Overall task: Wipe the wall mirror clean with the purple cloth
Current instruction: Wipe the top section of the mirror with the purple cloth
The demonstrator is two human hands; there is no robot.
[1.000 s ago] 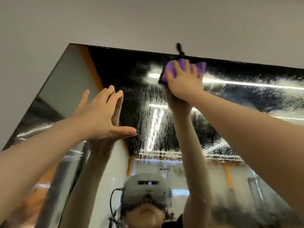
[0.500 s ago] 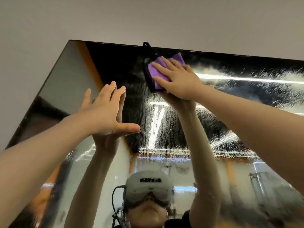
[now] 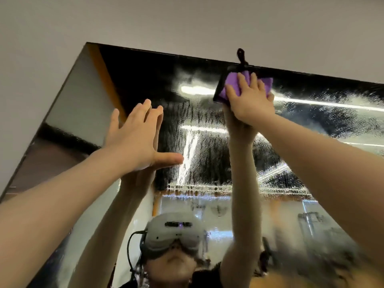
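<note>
**Top edge under the cloth, much of the glass left wet**

Head view: the right hand (image 3: 250, 100) lay flat on the purple cloth (image 3: 232, 84), fingers spread and fairly straight over it, pressing it against the mirror (image 3: 145, 84) just under the top edge. A dark loop on the cloth stuck up past that edge onto the wall (image 3: 187, 21). The left hand (image 3: 137, 138) was spread wide, thumb out, on or just off the glass lower and to the left; whether it touched could not be told.

Judging by the glass, the job looked partly done. The upper-left area looked dark and free of drops. Streaks of running droplets (image 3: 199, 150) covered the middle below the cloth, and a band of spray spread to the right of it along the top. Those wet patches, and the lower glass where a headset (image 3: 172, 231) was reflected, likely remained to be wiped.
</note>
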